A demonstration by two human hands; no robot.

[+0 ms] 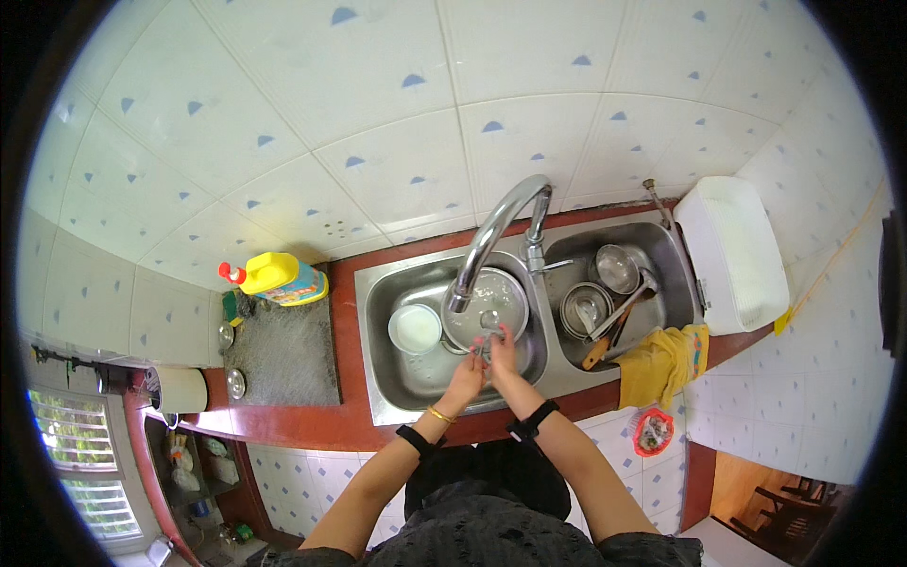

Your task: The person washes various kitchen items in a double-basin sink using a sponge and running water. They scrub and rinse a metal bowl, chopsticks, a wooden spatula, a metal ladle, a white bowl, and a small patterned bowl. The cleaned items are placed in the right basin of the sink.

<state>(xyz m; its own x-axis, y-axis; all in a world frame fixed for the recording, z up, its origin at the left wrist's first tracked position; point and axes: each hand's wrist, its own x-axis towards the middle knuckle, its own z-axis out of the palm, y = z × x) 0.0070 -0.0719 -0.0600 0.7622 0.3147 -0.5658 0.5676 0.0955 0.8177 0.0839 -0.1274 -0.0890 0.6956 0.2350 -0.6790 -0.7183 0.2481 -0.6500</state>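
Note:
Over the front of the left steel sink basin (386, 375), my left hand (468, 378) and my right hand (502, 354) come together. Between their fingers is a small shiny metal utensil (489, 339), perhaps a spoon; its full shape is hard to make out. Just beyond my fingers lies a round metal pan (471, 312) holding some water, and the chrome faucet (496, 227) arches over it. A white bowl (415, 329) with whitish liquid stands left of the pan. The parts of both palms turned away from the camera are hidden.
The right basin (666, 312) holds metal bowls (617, 269), a ladle (648, 281) and a wooden-handled utensil (596, 353). A yellow cloth (655, 368) hangs over its front edge. A white rack (733, 255) stands at right; a yellow detergent bottle (290, 280) stands on the dark board (283, 354) at left.

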